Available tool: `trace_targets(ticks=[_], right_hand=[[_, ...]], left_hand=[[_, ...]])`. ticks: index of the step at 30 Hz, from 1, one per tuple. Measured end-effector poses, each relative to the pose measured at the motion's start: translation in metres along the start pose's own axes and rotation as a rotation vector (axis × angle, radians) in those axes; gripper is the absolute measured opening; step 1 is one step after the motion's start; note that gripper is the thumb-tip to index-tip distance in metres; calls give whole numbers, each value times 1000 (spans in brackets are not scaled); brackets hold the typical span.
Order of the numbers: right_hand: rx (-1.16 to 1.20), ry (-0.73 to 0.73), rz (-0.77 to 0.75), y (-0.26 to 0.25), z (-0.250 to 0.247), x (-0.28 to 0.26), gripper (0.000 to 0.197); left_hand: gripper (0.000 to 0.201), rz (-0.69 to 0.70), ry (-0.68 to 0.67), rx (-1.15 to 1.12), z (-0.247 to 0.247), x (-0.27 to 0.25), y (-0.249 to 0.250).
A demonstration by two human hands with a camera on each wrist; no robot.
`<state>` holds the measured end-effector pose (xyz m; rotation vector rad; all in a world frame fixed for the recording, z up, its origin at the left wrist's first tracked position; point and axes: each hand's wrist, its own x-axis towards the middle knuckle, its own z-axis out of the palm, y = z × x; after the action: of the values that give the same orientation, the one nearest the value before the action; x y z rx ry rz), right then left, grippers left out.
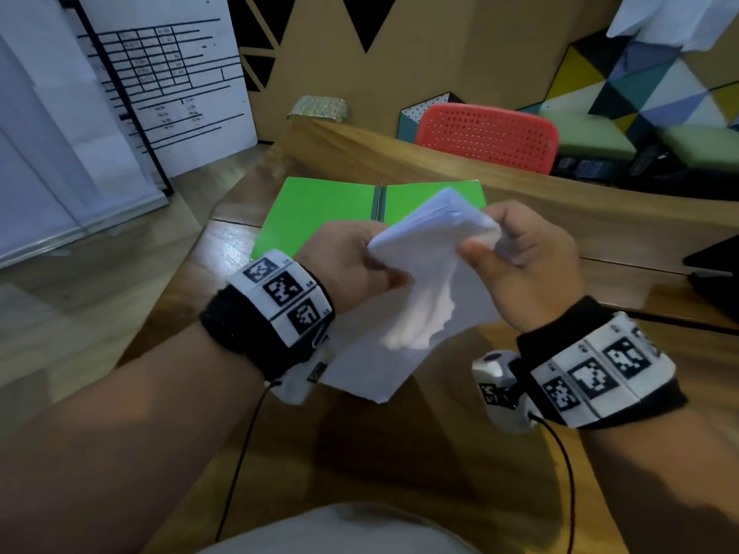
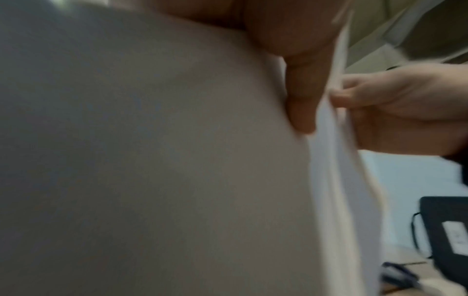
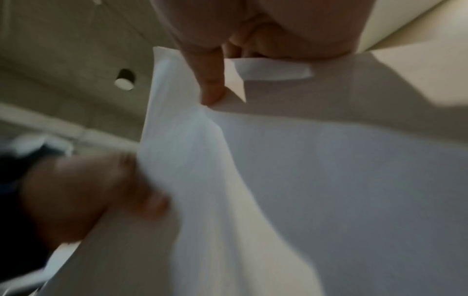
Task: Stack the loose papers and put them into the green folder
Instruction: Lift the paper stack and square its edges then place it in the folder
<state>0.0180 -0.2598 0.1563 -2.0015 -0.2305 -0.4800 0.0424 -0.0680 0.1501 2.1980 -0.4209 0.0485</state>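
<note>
Loose papers [image 1: 424,273], raised above the table [image 1: 400,453]; pinched at opposite edges by left hand [image 1: 348,261] and right hand [image 1: 528,261]. Light, limp, sagging; best gripped near both side edges. Long axis from 7 toward 1 o'clock, far end over open green folder [image 1: 320,209] at 12.

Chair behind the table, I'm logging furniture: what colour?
Red, perforated chair; clearest in the head view.

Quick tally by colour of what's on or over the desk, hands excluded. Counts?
Green: 1, the open green card folder lying flat on the wooden desk.
White: 1, the bundle of white paper sheets, held by both hands; sheet count unreadable.
Black: 1, a flat black object at the desk's right edge.
Total: 3
</note>
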Motion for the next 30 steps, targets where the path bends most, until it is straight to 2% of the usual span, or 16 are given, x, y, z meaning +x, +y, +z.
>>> trace_targets(ticks=[3,5,7,10,11,13,15,16,18,21,24,25,27,30], right_hand=[[175,112,125,16,-21,-1,16],[277,141,199,28,-36,-2,13],[328,132,262,40,-43,-5,15],[376,130,304,57,-42,-12,14],[392,138,314,62,-40,-13,15],[374,157,339,74,-35,-15,15],[292,157,364,85,-32,-18,28],[250,140,369,88,-31,-19,30],[179,97,356,95,-29,-22,29],[192,153,345,100,-25,-25,35],[217,215,367,100,-22,-24,39],[214,227,371,101,-21,-25,39],[205,239,377,102,-20,-26,38],[178,243,361,105,-18,-29,35]], left_hand=[[28,-228,-173,347,-15,4,-37],[24,-365,-191,300,-23,3,-62],[24,-450,-108,-38,-26,0,-82],[61,-467,44,-705,-17,-1,-100],[66,-465,86,-869,-11,-1,-105],[48,-442,161,-976,0,-2,-105],[24,-443,244,-932,6,-3,-101],[23,-437,273,-911,7,-3,-100],[25,-393,297,-893,5,-2,-99],[34,-346,255,-912,2,2,-100],[57,-439,155,-861,8,0,-106],[57,-461,136,-824,10,-2,-107],[39,-487,146,-750,12,-4,-105],[17,-471,284,-614,15,-3,-100]])
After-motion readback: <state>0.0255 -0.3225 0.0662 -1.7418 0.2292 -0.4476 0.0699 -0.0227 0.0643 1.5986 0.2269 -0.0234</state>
